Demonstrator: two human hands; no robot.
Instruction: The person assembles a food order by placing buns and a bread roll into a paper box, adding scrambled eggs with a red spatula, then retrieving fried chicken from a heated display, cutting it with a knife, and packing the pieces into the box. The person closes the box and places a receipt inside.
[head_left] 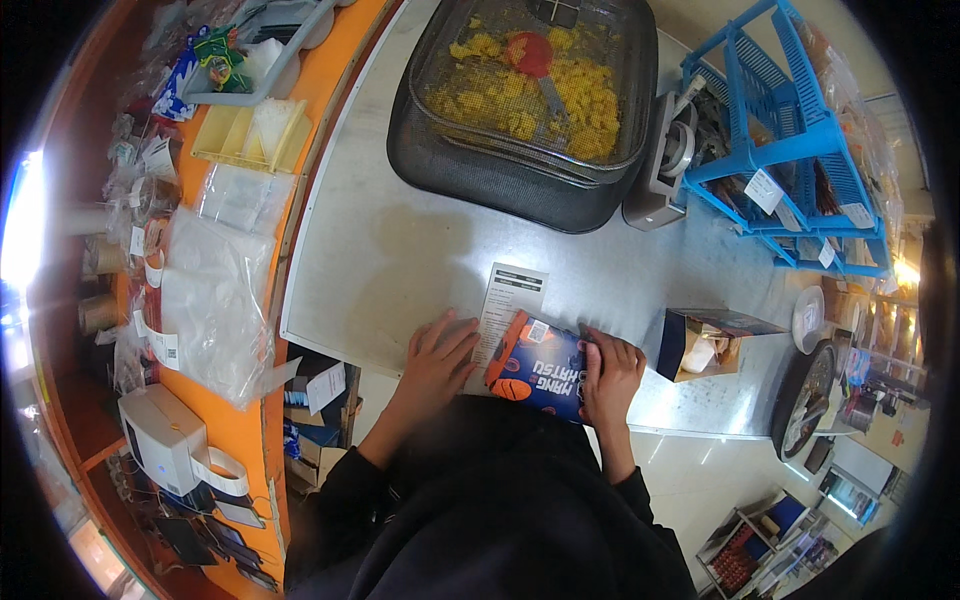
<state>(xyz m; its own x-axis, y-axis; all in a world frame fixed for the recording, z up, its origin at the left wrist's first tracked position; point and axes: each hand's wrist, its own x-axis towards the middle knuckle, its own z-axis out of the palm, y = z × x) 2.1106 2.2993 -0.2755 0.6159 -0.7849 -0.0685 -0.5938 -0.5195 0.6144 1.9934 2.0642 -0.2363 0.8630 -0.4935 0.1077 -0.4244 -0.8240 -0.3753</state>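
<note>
A small dark blue food box (540, 370) with orange panels and white lettering lies at the near edge of the metal table. My right hand (612, 377) grips its right end, thumb on the front face and fingers curled over the edge. Partly beneath the box is a white printed receipt (515, 285), stretching away from me. My left hand (437, 360) rests flat, fingers apart, against the receipt's left side, and holds nothing. An open box of similar colours (702, 350) stands to the right, with something white inside.
At the back, a black tray (440, 175) carries a mesh-covered basket of yellow food pieces with a red scoop. Blue plastic racks (740, 165) stand back right. On the left, an orange counter (262, 480) bears clear plastic bags (215, 300) and a white label printer (165, 440).
</note>
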